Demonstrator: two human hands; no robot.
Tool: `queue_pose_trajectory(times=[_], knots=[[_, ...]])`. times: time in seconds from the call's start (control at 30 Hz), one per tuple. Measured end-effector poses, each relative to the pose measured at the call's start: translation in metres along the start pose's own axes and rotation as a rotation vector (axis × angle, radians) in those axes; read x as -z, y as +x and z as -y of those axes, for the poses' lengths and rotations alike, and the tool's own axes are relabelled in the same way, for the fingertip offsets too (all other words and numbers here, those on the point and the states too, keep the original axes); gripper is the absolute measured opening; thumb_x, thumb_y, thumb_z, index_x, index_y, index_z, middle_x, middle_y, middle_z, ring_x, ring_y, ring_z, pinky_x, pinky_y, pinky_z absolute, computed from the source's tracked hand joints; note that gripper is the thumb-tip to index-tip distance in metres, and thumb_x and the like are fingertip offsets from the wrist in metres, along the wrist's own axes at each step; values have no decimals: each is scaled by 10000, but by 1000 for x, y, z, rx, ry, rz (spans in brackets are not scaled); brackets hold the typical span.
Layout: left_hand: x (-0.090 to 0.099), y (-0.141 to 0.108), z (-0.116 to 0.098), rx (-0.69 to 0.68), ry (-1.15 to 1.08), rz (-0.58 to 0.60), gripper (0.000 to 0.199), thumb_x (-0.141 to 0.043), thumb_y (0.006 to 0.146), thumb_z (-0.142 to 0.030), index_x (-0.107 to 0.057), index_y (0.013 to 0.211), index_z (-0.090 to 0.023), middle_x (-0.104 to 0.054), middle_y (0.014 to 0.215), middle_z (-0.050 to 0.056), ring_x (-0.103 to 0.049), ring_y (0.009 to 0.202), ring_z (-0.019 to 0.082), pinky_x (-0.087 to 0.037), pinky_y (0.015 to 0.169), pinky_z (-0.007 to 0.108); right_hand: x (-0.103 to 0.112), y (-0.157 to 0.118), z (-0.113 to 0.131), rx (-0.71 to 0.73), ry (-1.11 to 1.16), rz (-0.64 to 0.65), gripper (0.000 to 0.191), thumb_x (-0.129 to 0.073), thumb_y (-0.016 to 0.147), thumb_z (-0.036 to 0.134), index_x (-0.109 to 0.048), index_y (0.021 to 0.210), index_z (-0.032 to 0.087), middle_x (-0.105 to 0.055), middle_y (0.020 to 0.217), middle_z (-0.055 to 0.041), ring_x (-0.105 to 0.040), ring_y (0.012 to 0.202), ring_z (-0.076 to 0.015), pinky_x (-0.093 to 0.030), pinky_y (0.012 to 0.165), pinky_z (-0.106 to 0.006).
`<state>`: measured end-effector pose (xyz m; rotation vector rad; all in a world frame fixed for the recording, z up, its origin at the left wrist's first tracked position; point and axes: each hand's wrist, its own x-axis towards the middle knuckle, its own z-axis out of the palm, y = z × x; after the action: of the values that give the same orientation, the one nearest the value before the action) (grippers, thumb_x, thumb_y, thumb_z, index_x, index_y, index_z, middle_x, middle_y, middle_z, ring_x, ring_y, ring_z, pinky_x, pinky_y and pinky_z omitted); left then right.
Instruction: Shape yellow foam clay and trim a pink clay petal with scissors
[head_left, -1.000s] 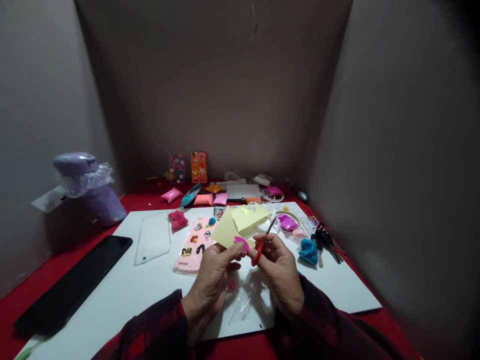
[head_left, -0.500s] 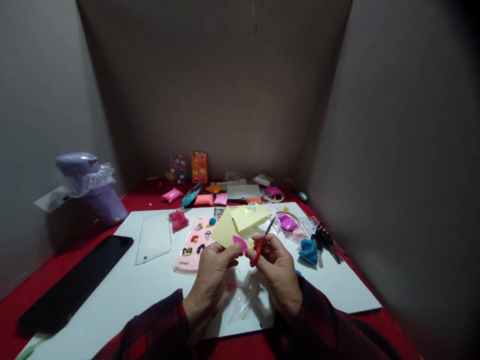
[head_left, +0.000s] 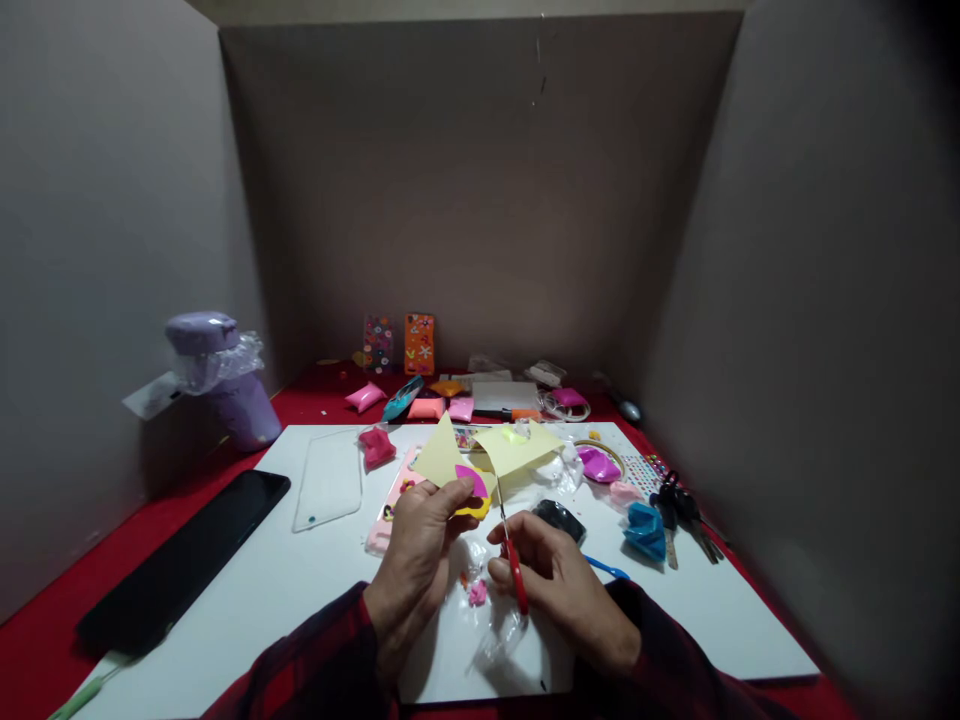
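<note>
Between thumb and fingers, my left hand (head_left: 421, 535) pinches a pale yellow paper (head_left: 437, 457) together with a small magenta piece (head_left: 466, 478). A bright yellow piece (head_left: 480, 507) shows just beside those fingertips. My right hand (head_left: 561, 575) holds red-handled scissors (head_left: 515, 572), their blades pointing up and away near the paper's right side. Another pale yellow sheet (head_left: 517, 450) lies behind, with a neon yellow bit on it. The pink decorated phone case (head_left: 386, 515) is partly hidden by my left hand.
At left are a clear case (head_left: 328, 485), a black phone (head_left: 187, 560) and a purple bottle (head_left: 244, 400). On the right lie a blue packet (head_left: 645, 532), keys (head_left: 686, 505) and a black packet (head_left: 559, 520). Colourful packets and two decorated cases line the back.
My right hand with the scissors has moved down and away from my left hand. The blades now point more upright. The whole view has shifted, and the black packet has come into sight.
</note>
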<state>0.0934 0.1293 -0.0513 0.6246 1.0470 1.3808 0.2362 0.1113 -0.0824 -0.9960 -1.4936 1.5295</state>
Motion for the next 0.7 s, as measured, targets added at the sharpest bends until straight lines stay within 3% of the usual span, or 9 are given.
queue_pose_trajectory(times=[0.7], knots=[[2, -1, 2, 43, 21, 10, 152, -668, 635, -242, -612, 680, -108, -616, 678, 43, -575, 629, 123, -424, 512, 193, 1, 2, 1, -29, 42, 69, 373, -724, 692, 423, -545, 867, 145, -506, 593, 31, -459, 543, -98, -337, 512, -190]])
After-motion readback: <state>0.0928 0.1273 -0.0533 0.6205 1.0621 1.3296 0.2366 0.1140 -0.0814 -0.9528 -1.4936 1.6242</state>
